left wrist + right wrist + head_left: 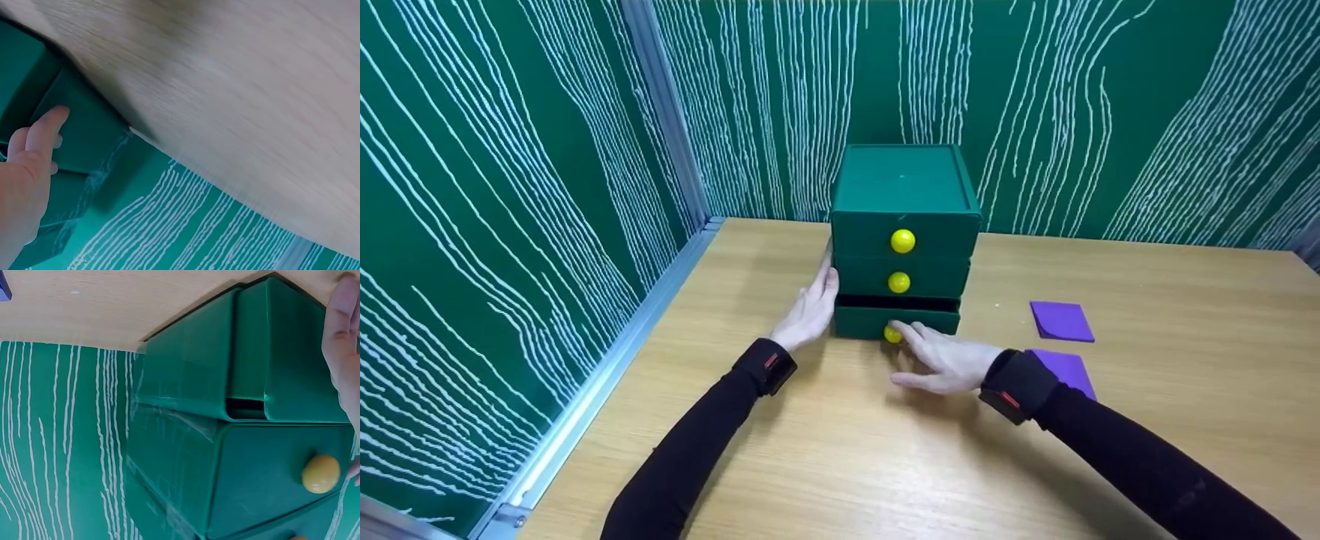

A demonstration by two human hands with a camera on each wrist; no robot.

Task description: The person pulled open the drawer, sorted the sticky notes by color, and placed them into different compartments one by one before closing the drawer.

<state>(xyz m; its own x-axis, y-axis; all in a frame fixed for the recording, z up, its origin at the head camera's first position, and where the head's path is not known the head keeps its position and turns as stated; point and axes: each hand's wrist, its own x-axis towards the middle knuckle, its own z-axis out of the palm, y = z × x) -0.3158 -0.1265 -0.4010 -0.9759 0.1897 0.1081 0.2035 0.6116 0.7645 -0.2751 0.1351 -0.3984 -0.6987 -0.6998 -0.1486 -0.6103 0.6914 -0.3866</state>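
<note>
A green three-drawer cabinet (pixel 906 180) with round yellow knobs stands on the table. Its bottom drawer (pixel 855 321) is pulled out a little, leaving a dark gap above its front; the upper two sit closed. My left hand (pixel 810 306) lies against the cabinet's left side, fingers stretched along the green wall (pixel 84 129). At the bottom knob (pixel 892 334), the fingertips of my right hand (pixel 949 361) touch from the front, thumb held apart below. Seen from the right wrist, the drawer's front (pixel 301 354) juts past the cabinet body, with the middle knob (pixel 321 473) nearby.
Two purple square pads, one farther back (pixel 1063 321) and one partly behind my right wrist (pixel 1069 371), lie right of the cabinet. Green panels with white wavy lines (pixel 802 97) rise behind and at left. A metal rail (pixel 607 375) edges the table's left side.
</note>
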